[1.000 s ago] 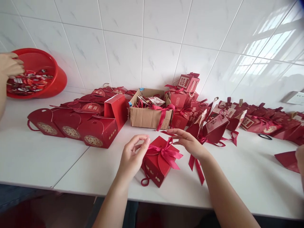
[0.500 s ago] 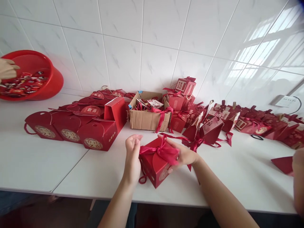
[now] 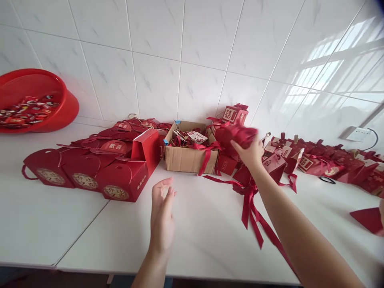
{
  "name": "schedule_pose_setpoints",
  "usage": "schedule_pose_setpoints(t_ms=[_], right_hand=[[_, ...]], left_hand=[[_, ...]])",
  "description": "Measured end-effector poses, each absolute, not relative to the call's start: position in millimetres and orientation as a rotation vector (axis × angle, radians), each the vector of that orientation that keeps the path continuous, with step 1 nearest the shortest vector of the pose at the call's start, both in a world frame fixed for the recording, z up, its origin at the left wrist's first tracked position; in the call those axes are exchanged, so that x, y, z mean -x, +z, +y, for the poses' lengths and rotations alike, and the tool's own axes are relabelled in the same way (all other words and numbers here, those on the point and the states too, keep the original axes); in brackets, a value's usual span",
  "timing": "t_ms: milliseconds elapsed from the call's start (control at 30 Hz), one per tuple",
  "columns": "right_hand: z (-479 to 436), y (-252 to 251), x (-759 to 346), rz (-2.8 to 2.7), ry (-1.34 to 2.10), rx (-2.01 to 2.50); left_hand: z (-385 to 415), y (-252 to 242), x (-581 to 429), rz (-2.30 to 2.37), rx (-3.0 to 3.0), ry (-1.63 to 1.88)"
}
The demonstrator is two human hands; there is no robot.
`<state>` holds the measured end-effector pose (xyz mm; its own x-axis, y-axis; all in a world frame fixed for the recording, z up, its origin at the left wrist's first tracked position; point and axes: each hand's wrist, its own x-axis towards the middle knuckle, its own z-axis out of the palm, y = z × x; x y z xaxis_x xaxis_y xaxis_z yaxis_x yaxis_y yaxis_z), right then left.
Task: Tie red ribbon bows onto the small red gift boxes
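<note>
My right hand (image 3: 250,152) grips a red gift box (image 3: 232,138) with a ribbon bow, blurred by motion. It is held up at the stack of red boxes (image 3: 235,114) by the wall, right of the cardboard carton (image 3: 192,159). Whether it touches the stack I cannot tell. My left hand (image 3: 163,210) hovers over the white table with its fingers curved and apart, holding nothing. Loose red ribbons (image 3: 252,216) trail over the table beneath my right forearm.
Rows of closed red boxes (image 3: 120,182) stand at the left. A red basin (image 3: 70,102) of small wrapped packets leans at the far left. More red boxes (image 3: 339,166) line the wall at the right, near a black ring (image 3: 327,180). Another person's fingers (image 3: 381,210) show at the right edge.
My right hand has carried the ribboned box up from the table front to the stack. My left hand has let go of it. The other person's hand has left the basin.
</note>
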<state>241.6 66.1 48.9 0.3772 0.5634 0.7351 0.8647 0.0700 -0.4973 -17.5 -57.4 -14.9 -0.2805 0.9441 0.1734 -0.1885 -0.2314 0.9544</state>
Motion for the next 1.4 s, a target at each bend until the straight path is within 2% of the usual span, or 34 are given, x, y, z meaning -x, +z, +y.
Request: schedule_pose_setpoints(t_ms=[100,333,467,600,700,900,1200,1400], right_hand=[[66,27,-237,-1.326,-0.339,1.737],[27,-19,-211,-1.465,-0.404,1.61],[20,-43,-201,-1.551,-0.345,1.513],[18,-60,-202,-1.613,-0.309,1.463],[18,-67,-205,-1.635,-0.287,1.453],[22,-75,-212,-1.685,-0.151,1.471],[25,-79,-218,-1.739,-0.091,1.681],[24,-78,-214,-1.883,0.036,1.708]], left_hand=[[-58,-16,19,1.158,-1.077,1.625],[-62,-15,20,1.159,-1.129,1.568],[-58,-10,43,1.283,-1.284,1.855],[-48,-8,84,1.706,-1.316,2.065],[-40,-11,109,1.86,-1.317,1.983],[-32,-18,124,2.154,-1.443,1.444],[-39,-20,136,2.064,-1.752,1.691],[-53,-14,142,1.718,-1.87,1.369]])
